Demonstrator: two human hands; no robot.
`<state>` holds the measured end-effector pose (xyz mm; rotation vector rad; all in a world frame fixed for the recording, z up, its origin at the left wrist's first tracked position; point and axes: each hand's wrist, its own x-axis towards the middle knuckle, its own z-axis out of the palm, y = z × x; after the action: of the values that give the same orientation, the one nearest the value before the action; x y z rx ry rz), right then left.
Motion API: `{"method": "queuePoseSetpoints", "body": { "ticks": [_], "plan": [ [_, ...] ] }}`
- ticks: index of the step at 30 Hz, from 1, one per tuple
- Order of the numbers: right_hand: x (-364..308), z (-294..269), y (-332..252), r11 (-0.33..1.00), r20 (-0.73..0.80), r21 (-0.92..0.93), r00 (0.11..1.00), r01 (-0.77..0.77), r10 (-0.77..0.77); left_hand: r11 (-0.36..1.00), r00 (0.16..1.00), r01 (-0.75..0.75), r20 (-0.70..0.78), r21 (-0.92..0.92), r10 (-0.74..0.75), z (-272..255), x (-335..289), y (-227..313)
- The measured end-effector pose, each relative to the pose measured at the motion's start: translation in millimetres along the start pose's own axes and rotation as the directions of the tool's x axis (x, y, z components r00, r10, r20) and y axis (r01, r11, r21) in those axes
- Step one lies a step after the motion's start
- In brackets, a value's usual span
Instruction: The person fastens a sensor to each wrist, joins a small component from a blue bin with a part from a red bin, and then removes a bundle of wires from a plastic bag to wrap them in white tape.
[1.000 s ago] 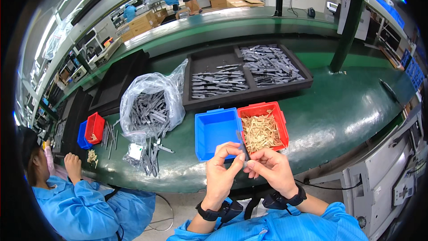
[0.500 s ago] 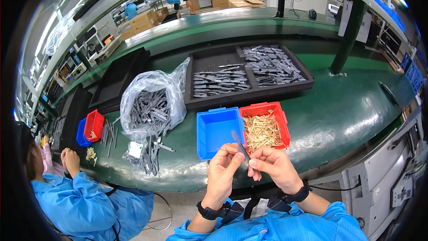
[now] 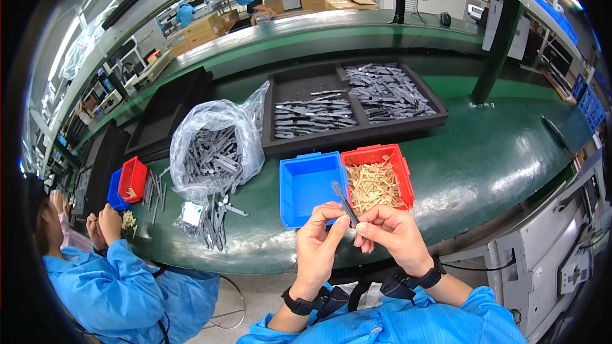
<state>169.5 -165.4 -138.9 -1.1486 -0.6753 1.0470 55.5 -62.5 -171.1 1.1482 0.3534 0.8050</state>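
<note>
Above the table's near edge, my left hand (image 3: 322,237) pinches a slim dark grey plastic strip (image 3: 344,202) between thumb and fingers. The strip stands tilted, its upper end pointing away over the blue bin (image 3: 312,200). Close beside it, my right hand (image 3: 393,234) has thumb and forefinger closed at the strip's lower end. Whether those fingertips also hold a small piece cannot be made out. Just beyond my right hand, a red bin (image 3: 407,185) holds many small gold-coloured pieces (image 3: 373,181). The blue bin's visible floor is bare.
A black divided tray (image 3: 357,137) with many grey strips lies behind the bins. To its left, a clear plastic bag (image 3: 252,146) spills similar strips. A co-worker in a blue smock (image 3: 127,286) sits at left near smaller bins (image 3: 132,179). A post (image 3: 500,51) rises at right.
My hands stay almost in place, with the strip shifting slightly between my fingers. At left, the co-worker's hands have moved apart and up a little.
</note>
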Motion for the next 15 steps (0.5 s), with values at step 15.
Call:
{"method": "queuePoseSetpoints", "body": {
  "ticks": [15],
  "plan": [
    [1.4,-2.3,-3.2,0.997,0.066,0.032,0.995,-0.071,0.069,0.999,0.999,0.046,0.001,-0.014,-0.046,-5.6,1.3,8.2]
  ]
}}
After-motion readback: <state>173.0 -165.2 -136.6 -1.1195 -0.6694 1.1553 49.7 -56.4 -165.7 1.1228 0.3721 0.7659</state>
